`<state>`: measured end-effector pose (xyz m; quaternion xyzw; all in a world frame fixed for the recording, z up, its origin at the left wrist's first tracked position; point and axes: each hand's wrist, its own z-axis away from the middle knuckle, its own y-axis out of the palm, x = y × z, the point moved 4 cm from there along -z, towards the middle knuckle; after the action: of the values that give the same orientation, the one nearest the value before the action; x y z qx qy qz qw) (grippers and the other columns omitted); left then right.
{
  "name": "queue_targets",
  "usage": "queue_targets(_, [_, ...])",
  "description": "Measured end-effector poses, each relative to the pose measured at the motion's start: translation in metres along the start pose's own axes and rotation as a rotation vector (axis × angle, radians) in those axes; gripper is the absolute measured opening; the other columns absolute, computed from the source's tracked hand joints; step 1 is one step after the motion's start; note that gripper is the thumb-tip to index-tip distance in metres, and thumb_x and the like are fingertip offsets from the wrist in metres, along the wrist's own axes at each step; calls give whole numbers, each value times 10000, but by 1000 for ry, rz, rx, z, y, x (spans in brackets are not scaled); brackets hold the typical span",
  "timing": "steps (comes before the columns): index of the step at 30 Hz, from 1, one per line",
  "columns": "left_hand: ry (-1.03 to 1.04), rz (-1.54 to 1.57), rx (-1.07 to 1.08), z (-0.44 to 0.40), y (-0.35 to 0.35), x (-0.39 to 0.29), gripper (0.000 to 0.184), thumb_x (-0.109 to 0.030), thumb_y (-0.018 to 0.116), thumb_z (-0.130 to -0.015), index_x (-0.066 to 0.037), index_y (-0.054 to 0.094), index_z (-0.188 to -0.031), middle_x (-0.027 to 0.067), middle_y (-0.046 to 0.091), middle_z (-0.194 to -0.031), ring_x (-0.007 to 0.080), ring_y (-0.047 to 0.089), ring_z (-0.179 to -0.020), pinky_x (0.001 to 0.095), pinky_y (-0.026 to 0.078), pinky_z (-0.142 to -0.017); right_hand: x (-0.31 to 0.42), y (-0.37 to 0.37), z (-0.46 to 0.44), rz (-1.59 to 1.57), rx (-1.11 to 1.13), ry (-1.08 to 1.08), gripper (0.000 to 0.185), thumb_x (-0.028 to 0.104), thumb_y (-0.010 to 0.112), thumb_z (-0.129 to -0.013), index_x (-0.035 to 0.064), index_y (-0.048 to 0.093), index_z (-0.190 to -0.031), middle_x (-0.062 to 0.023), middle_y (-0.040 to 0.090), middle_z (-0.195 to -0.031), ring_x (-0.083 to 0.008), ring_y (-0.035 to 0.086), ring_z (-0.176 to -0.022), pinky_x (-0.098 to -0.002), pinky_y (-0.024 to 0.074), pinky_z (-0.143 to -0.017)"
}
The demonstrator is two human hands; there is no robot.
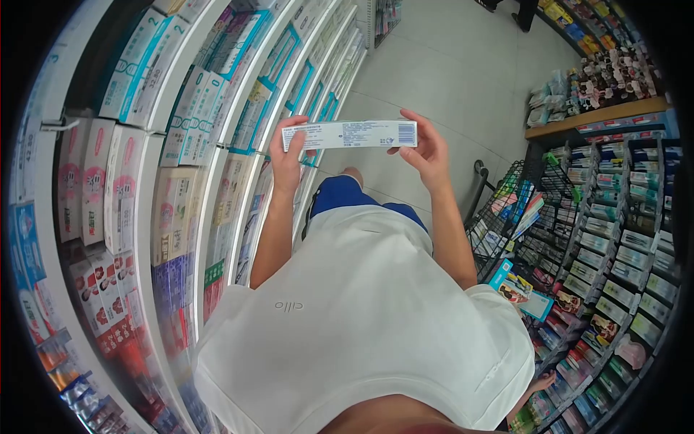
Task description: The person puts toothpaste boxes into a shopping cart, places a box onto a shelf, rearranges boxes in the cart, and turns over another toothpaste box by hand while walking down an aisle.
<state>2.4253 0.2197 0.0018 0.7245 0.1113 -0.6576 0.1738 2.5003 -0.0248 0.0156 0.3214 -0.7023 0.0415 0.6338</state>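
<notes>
A long, slim toothpaste box [350, 134] is held level in front of me, its side with small blue print and a barcode turned up. My left hand [288, 150] grips the left end, thumb on the printed face and fingers behind. At the barcode end, my right hand [428, 150] pinches the box between thumb and fingers. Part of the fingers on both hands is hidden behind the box.
White shelves [155, 87] packed with boxed goods rise close on my left. A black wire basket [499, 210] holding goods stands at right, before a rack of small packages [614, 260]. Another person's hand [542, 381] shows at lower right. Tiled floor [448, 79] lies ahead.
</notes>
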Motion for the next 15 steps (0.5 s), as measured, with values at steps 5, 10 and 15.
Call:
queue_targets(5, [70,182,225,-43,27,8,566,-468,497,-919,32,458,-1180,102,627,-876,109,525,-616,219,402,-527,-11,-52,-23,52,-179,187,196,42,610,-854,-52,569,-1021,-93,637,-839,-143,629,-700,-273,542,-607])
queue_targets(10, [17,201,233,-99,50,31,347,-197,521,-921,41,447,-1163,130,628,-873,109,543,-588,209,386,-489,-13,-85,-78,89,-298,194,183,128,591,-885,-27,578,-789,-93,619,-672,-129,597,-548,-254,498,-489])
queue_targets(15, [35,238,225,-160,72,34,402,-153,578,-879,7,435,-1219,128,637,-898,125,591,-635,207,420,-500,-9,-116,-144,143,-241,253,237,181,561,-907,-14,585,-773,-90,612,-651,-145,596,-528,-252,463,-462])
